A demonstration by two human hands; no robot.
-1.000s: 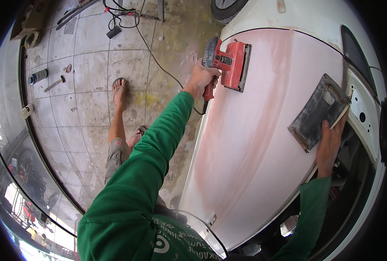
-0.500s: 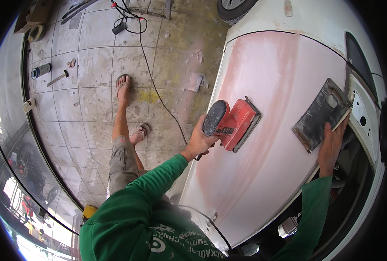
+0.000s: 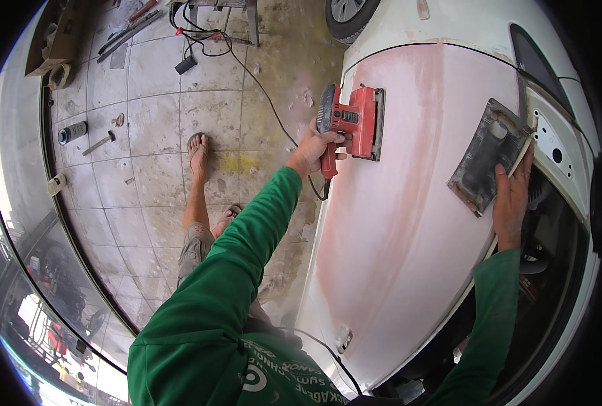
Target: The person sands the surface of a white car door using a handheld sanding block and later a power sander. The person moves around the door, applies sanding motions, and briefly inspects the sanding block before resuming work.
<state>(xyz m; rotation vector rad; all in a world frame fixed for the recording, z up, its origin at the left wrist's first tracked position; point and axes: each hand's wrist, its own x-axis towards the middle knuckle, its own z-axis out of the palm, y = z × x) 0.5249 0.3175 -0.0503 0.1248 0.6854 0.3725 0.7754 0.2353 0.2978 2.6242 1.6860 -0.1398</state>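
My left hand (image 3: 312,147) is closed around the handle of a red electric sander (image 3: 362,122) with a black, dusty rounded end. Its flat pad rests against the white car door (image 3: 395,230), near the door's left edge, over the pinkish sanded band. At the right, by the window opening, a dark, worn rectangular pad (image 3: 480,155) with an oblong recess lies tilted on the door. My right hand (image 3: 510,203) grips the pad's right edge, one finger on top and the others along the pale side. Part of its grip is hidden.
The sander's cord (image 3: 267,95) runs across the tiled floor (image 3: 155,115). A hammer (image 3: 99,143), a dark can (image 3: 73,132), a tape roll (image 3: 60,76) and a cardboard box (image 3: 52,40) lie at left. A glass front (image 3: 64,271) borders the left. A car wheel (image 3: 352,15) stands far ahead.
My left hand has moved the sander forward along the door and toward its left edge. My right hand stays at the dark pad. The whole view has shifted slightly.
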